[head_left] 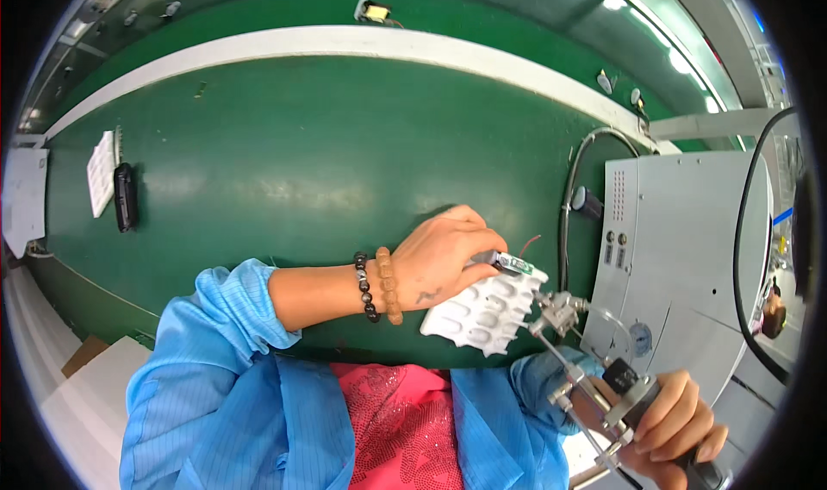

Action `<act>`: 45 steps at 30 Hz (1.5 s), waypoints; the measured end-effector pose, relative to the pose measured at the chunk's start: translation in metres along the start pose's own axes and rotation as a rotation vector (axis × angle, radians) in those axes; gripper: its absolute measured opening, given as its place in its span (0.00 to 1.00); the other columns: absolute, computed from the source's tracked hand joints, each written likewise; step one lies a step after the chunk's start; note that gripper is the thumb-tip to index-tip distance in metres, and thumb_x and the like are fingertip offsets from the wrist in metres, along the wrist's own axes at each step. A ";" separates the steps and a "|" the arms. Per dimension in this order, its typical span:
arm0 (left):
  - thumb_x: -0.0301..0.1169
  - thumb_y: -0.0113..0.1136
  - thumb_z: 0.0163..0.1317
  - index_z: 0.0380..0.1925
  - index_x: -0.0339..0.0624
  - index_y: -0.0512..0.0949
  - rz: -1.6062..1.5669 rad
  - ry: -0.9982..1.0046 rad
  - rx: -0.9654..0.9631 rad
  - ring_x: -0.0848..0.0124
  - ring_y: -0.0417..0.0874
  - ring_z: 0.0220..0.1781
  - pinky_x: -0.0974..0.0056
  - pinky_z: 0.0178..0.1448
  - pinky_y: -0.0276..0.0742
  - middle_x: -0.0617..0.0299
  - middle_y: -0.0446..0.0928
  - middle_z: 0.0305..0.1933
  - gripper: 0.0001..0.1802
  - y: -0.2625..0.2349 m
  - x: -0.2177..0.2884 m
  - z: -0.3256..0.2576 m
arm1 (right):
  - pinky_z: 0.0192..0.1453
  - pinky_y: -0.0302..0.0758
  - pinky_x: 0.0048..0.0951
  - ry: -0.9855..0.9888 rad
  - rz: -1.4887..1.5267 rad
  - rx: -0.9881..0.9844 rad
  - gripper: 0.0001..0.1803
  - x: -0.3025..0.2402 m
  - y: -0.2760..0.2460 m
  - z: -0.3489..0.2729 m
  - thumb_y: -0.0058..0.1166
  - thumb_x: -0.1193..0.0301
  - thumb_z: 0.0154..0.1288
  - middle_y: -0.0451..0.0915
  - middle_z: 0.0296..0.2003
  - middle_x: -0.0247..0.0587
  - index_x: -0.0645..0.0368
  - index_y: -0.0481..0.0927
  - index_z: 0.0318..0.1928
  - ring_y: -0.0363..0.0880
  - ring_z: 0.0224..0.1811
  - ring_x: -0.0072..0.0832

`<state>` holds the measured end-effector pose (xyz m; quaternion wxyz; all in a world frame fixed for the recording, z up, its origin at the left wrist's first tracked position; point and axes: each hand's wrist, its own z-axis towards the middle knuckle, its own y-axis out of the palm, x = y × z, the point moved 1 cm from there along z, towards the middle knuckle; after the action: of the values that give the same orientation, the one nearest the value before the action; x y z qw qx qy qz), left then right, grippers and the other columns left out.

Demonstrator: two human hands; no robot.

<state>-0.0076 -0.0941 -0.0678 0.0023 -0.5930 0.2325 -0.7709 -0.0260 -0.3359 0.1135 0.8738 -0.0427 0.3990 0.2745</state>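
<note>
The left hand (444, 253) reaches over the green counter (258, 145) and keeps a small device (514, 264) between the thumb and the bent fingers (489, 243). These are closed on it with only the gap which its body needs. The device has a dark grey body and a green circuit board at its end, and a thin reddish wire (530, 243) stands out near it. It is located above the upper edge of a white tray (461, 324) with rows of rounded hollows; whether it touches the tray, I cannot tell.

The right hand (676, 425), at the lower right, is wrapped around the dark handle of a metal tool (568, 372) — its fingers are curled closed about this handle. The tool lies slanting, and its upper end with metal fittings is just beside the right edge of the tray. A round gauge (639, 338) is seen near these fittings.

On the left wrist there are two bead bracelets (389, 287), one dark and one brown. To the right stands a grey metal box (680, 231), with a black cable (566, 205) curving beside it. Far to the left, a second white tray (101, 175) lies next to a black object (126, 197) — both well apart from the hands.
</note>
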 end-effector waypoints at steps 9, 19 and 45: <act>0.46 0.69 0.60 0.46 0.33 0.82 0.439 0.044 0.378 0.57 0.85 0.46 0.57 0.55 0.78 0.47 0.84 0.45 0.26 -0.152 -0.003 0.111 | 0.24 0.69 0.24 -0.054 0.044 -0.024 0.30 0.010 0.002 -0.008 0.58 0.46 0.67 0.71 0.24 0.32 0.58 0.70 0.55 0.70 0.21 0.24; 0.22 0.54 0.65 0.39 0.30 0.84 -1.328 0.693 -0.050 0.59 0.81 0.37 0.62 0.40 0.78 0.45 0.80 0.43 0.10 -0.029 0.136 0.000 | 0.26 0.69 0.24 -0.010 0.051 -0.035 0.30 0.009 0.004 -0.010 0.58 0.47 0.68 0.71 0.25 0.33 0.57 0.70 0.56 0.71 0.22 0.25; 0.18 0.57 0.60 0.37 0.30 0.82 -1.390 0.581 -0.033 0.66 0.79 0.35 0.68 0.36 0.76 0.53 0.80 0.38 0.07 -0.046 0.145 -0.017 | 0.26 0.69 0.23 0.010 0.052 -0.080 0.34 0.008 0.004 -0.014 0.54 0.41 0.67 0.70 0.26 0.31 0.56 0.68 0.58 0.69 0.23 0.23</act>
<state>-0.0536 -0.0879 0.0780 -0.5552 -0.3759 -0.1924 -0.7165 -0.0332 -0.3333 0.0984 0.8620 -0.0687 0.3932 0.3125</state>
